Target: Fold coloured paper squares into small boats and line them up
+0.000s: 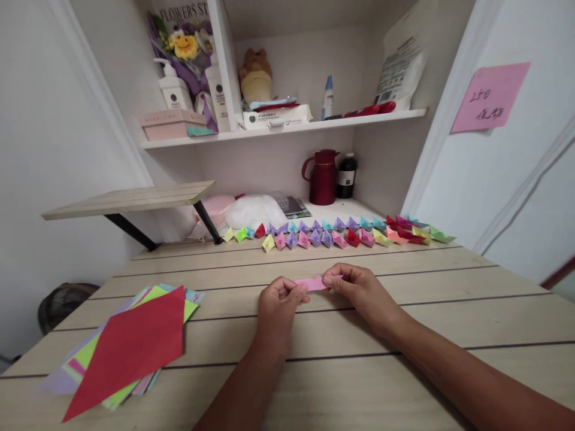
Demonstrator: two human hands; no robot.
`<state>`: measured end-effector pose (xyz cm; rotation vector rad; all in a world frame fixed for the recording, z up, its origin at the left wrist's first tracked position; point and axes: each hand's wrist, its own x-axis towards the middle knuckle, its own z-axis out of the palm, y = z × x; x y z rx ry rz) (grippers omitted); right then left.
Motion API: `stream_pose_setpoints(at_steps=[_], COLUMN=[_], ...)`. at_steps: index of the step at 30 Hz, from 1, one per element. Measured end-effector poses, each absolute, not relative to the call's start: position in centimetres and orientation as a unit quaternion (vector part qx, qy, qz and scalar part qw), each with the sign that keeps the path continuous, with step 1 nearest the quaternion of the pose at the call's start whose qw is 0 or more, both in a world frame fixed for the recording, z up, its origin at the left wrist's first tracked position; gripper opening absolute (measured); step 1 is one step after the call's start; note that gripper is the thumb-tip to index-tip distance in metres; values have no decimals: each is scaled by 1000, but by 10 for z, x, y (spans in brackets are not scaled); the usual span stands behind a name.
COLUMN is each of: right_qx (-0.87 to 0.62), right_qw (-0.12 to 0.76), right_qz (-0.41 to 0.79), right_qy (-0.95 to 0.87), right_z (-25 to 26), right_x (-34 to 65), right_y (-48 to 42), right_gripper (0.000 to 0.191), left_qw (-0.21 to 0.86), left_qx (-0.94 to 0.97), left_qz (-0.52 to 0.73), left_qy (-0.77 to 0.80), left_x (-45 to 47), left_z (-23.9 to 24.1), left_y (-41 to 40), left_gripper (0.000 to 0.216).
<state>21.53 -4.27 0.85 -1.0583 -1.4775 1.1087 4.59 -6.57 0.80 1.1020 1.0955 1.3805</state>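
A narrow strip of folded pink paper (313,283) stretches between my two hands, just above the table. My left hand (279,305) pinches its left end between thumb and fingers. At the other end, my right hand (359,292) grips the paper the same way, with the fingertips covering part of it. Behind the hands stand two rows of small folded paper boats (315,238) in purple, pink, red, yellow, blue and green. To the left lies a loose stack of coloured paper sheets, with a red sheet (135,344) on top.
The slatted wooden table (341,389) runs back to a white shelf unit (278,129). A small raised stand (135,199) is at the back left. Under the shelf are a dark red jug (323,178) and a dark bottle (346,176). A pink note (490,97) hangs on the right wall.
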Motion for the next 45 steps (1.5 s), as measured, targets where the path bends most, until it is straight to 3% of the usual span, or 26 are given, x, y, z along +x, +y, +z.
stream_pose_setpoints(at_steps=[9,15,20,24,26,29,39,45], right_qx=[-424,-446,-445,-449,-447,-442,-436,-437], right_qw=[467,438,399,372,361,347,354,348], right_qz=[479,435,337,226,194,182,202,189], right_qy=[-611,-648,-727,-780,-795,-807,-803,-808], right_z=[7,3,-2,-1,0,0,-2,-2], right_x=[215,215,221,227,228,228,226,233], right_y=[-44,-42,-37,-35,-35,-35,-35,-34], right_gripper=[24,23,18,16,16,15,32,17], left_qw=[532,406,317,256,241,222,137,115], left_qx=[480,580,670,701,699,713,797,800], left_qz=[564,545,447,394,393,381,275,262], left_qy=[411,450,500,537,546,546,521,528], left_x=[46,42,36,36,38,39,41,42], left_z=[8,-2,-6,-6,-7,-8,-3,-5], left_y=[-69,-64,-59,-59,-60,-61,-63,-63], left_gripper=[20,22,28,10,27,37,20,13])
